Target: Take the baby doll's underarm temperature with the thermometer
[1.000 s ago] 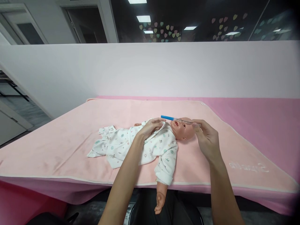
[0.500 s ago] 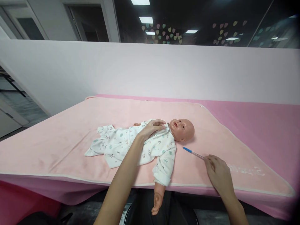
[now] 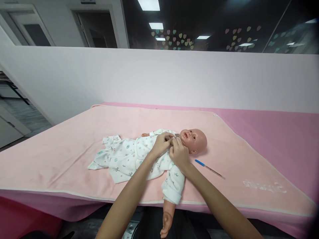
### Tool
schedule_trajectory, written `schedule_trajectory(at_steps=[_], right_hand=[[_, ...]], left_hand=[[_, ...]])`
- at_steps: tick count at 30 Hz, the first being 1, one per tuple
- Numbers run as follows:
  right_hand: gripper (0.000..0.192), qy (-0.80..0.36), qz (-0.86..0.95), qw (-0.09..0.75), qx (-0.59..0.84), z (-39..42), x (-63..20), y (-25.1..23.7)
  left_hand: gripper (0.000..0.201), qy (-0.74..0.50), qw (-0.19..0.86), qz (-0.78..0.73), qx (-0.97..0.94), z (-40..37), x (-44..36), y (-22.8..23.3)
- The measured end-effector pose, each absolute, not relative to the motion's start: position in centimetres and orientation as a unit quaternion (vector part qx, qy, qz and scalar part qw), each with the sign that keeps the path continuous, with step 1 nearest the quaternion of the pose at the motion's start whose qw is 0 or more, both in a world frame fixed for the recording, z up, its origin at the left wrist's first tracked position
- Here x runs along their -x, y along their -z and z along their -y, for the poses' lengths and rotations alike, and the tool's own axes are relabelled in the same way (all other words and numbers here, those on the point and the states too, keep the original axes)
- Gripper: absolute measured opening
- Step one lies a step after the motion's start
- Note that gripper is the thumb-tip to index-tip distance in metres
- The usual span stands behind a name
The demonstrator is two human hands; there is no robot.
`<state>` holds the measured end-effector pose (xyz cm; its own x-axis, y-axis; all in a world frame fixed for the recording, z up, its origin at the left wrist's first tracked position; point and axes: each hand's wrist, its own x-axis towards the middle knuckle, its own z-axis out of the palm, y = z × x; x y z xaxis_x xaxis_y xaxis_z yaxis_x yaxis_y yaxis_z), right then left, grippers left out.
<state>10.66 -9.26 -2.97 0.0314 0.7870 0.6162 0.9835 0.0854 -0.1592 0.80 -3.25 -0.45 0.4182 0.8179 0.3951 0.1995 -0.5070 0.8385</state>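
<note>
A baby doll (image 3: 195, 139) lies on its back, its head to the right and one arm hanging over the near edge. It wears a white patterned shirt (image 3: 160, 165) and matching trousers (image 3: 122, 152) whose leg ends look flat. At the shirt's neckline, my left hand (image 3: 163, 142) has its bent fingers closed on the cloth. My right hand (image 3: 179, 154) meets it there, fingertips pinched on the collar just below the doll's chin. What lies between the fingertips is mostly hidden. A blue-capped pen (image 3: 210, 168) rests beside the doll's head, apart from both hands.
The doll lies on a peach blanket (image 3: 236, 159) spread over a pink cover (image 3: 281, 139). A white partition (image 3: 174, 79) rises along the far side. My lap and a dark chair sit below the near edge. Doors and dark glass with heart stickers stand behind.
My right hand has left the pen's end and moved left and up to the doll's collar. My left hand stays at the neckline, its fingers now lower on the cloth.
</note>
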Motion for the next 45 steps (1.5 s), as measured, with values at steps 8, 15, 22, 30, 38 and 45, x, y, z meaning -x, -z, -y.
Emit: schedule_trajectory(at_steps=[8,15,22,30,38,45], right_hand=[[0.029,0.11,0.629,0.418,0.646,9.4,-11.3,3.6],[0.022,0.104,0.611,0.614,0.488,8.6,-12.0,4.5],[0.017,0.12,0.579,0.675,0.441,8.7,-11.8,4.3],[0.013,0.108,0.578,0.654,0.476,8.3,-11.8,4.6],[0.015,0.093,0.567,0.648,0.499,8.4,-12.0,4.6],[0.01,0.101,0.553,0.664,0.492,8.5,-11.9,4.5]], left_hand=[[0.019,-0.457,0.511,-0.307,-0.66,2.4,-0.9,0.4],[0.025,-0.44,0.521,-0.287,-0.673,2.7,-0.8,0.1],[0.025,-0.419,0.533,-0.272,-0.683,3.1,-0.8,-0.2],[0.025,-0.404,0.551,-0.262,-0.682,3.4,-0.7,-0.7],[0.039,-0.345,0.539,-0.242,-0.729,3.5,-0.2,-0.9],[0.026,-0.35,0.524,-0.252,-0.734,2.9,-0.3,-0.3]])
